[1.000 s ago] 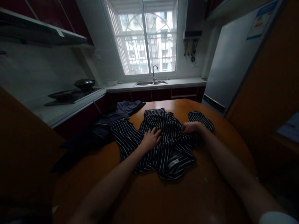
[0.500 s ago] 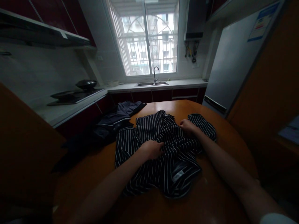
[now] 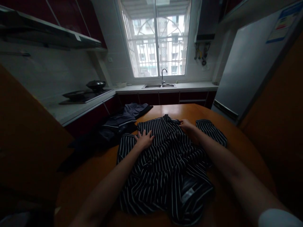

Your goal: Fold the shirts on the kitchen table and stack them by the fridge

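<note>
A black shirt with white stripes [image 3: 163, 164] lies spread and wrinkled on the round wooden table [image 3: 246, 176], its collar and pale label towards me. My left hand [image 3: 144, 140] rests on the far left part of the shirt, fingers spread flat on the cloth. At the shirt's far right edge, my right hand [image 3: 187, 125] pinches the striped fabric between thumb and fingers. One striped sleeve [image 3: 210, 131] lies out to the right, beyond my right forearm.
Dark clothing [image 3: 118, 124] is heaped at the table's left edge. Behind the table are a counter with a sink [image 3: 159, 85], a stove with a pan [image 3: 96, 84] at left, and a grey fridge [image 3: 246, 63] at right.
My left hand has moved away from me and leftward, opening from a curled shape to spread fingers. My right hand now grips the shirt's far edge, and the cloth there looks flatter.
</note>
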Action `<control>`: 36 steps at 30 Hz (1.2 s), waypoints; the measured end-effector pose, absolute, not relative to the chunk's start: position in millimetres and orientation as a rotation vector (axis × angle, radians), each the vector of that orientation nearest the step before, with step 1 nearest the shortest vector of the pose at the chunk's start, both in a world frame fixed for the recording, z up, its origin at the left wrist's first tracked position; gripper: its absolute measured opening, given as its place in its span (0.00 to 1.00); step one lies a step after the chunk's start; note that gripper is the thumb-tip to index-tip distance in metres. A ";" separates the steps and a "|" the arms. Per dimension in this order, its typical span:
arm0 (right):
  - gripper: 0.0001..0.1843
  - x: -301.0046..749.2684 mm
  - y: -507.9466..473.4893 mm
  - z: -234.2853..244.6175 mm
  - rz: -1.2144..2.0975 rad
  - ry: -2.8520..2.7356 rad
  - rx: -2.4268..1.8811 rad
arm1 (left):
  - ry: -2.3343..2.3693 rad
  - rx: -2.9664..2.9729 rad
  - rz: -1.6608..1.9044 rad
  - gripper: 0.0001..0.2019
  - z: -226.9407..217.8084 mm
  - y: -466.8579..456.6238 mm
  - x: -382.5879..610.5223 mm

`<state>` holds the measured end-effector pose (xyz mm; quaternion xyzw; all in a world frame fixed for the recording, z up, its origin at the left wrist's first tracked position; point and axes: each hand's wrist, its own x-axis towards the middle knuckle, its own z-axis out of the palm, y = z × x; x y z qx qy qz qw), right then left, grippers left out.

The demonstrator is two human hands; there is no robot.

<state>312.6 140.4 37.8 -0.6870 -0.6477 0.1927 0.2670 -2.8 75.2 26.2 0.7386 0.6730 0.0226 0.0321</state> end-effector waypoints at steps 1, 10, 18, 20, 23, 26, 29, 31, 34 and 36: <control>0.08 310.1 146.9 36.9 0.535 -1.737 -1.825 | 2.080 2.255 0.070 0.31 20.5 80.3 -8.1; 0.14 364.2 217.7 71.8 0.333 -1.548 -1.787 | 1.920 2.325 -0.090 0.31 32.2 162.7 -24.8; 0.26 387.2 232.0 73.8 -0.042 -1.637 -1.949 | 2.059 2.411 0.013 0.29 43.7 191.7 10.4; 0.26 378.2 217.5 61.4 -0.137 -1.697 -1.984 | 1.971 2.583 0.114 0.28 44.9 167.9 18.3; 0.23 377.0 180.5 45.5 -0.175 -1.829 -1.944 | 1.712 2.775 0.198 0.24 50.4 116.7 12.7; 0.24 399.8 130.0 31.4 -0.193 -1.873 -1.989 | 1.515 2.823 0.306 0.21 56.1 61.8 -16.0; 0.28 430.9 78.9 13.3 -0.200 -1.789 -2.240 | 1.386 2.765 0.438 0.19 53.4 17.5 -51.4; 0.29 445.7 50.8 0.2 -0.136 -1.741 -2.391 | 1.327 2.722 0.486 0.19 45.9 -3.8 -68.7; 0.22 459.0 20.1 -11.8 -0.021 -1.774 -2.419 | 1.213 2.735 0.519 0.17 33.9 -26.6 -79.9; 0.18 469.0 4.9 -10.3 0.008 -1.829 -2.394 | 1.120 2.787 0.548 0.17 31.9 -40.2 -79.6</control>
